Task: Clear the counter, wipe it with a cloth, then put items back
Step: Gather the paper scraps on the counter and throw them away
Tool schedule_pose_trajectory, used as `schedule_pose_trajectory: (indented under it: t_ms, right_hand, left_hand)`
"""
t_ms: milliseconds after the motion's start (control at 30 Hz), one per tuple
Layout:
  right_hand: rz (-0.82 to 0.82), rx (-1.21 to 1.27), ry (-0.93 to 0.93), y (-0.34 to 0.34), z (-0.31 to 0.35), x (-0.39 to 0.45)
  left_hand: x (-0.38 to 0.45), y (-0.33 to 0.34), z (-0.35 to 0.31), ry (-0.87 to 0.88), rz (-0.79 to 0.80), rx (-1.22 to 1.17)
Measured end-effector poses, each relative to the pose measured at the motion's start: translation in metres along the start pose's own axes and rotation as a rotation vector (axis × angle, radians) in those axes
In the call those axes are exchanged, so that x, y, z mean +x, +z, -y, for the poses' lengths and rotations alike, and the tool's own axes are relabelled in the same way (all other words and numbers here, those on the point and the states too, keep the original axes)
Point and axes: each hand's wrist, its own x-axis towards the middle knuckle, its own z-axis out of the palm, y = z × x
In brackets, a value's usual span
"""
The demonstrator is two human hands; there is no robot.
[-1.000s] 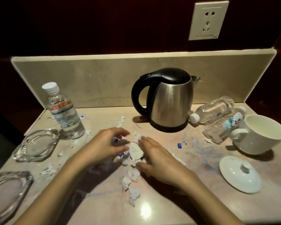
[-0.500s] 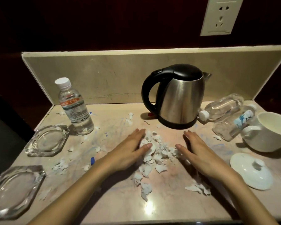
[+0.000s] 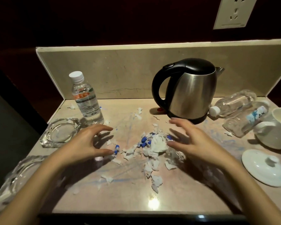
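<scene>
A heap of torn white paper scraps [image 3: 154, 146] with small blue bits [image 3: 143, 140] lies in the middle of the beige counter [image 3: 130, 195]. My left hand [image 3: 86, 143] hovers left of the heap, fingers spread and loosely curved, its thumb tip beside a stray blue bit [image 3: 116, 149]. My right hand [image 3: 191, 140] is at the heap's right side, fingers spread, fingertips touching the scraps. Neither hand holds anything. More scraps [image 3: 156, 182] are strewn toward the front edge.
A steel kettle [image 3: 191, 93] stands behind the heap. An upright water bottle [image 3: 86, 99] and two glass ashtrays [image 3: 60, 132] [image 3: 21, 174] are at the left. Two lying bottles [image 3: 234, 103] [image 3: 245, 120], a white cup [image 3: 276, 129] and its lid [image 3: 264, 168] are at the right.
Both hands have moved apart and lifted their fingers from flat on the counter. The scraps and blue bits are bunched closer into a heap by my right hand. The view shifted left.
</scene>
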Motion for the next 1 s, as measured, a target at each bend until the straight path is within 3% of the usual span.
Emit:
schedule_pose_trajectory:
  t_ms: [67,167,300,533,767,1000]
  right_hand:
    - [-0.011,-0.130,0.040,-0.021,-0.012,-0.007]
    - [0.129,-0.263,0.103,-0.036,-0.026,-0.014]
    - [0.236,-0.255,0.081,-0.027,-0.031,-0.011]
    - [0.187,-0.215,0.035,0.003,-0.018,0.017]
    - [0.204,-0.246,-0.002,0.023,-0.004,0.036]
    - [0.056,-0.050,0.018,0.028,-0.007,0.037]
  left_hand:
    - [-0.005,-0.002,0.008,-0.006,0.037,0.010]
    - [-0.005,-0.001,0.010,-0.013,0.160,0.042]
    - [0.009,0.010,0.003,0.016,0.151,-0.030]
    - [0.043,0.034,-0.040,0.075,0.147,-0.199]
    - [0.060,0.049,-0.082,0.163,0.194,-0.084]
    - [0.062,0.056,-0.078,0.081,0.119,-0.236]
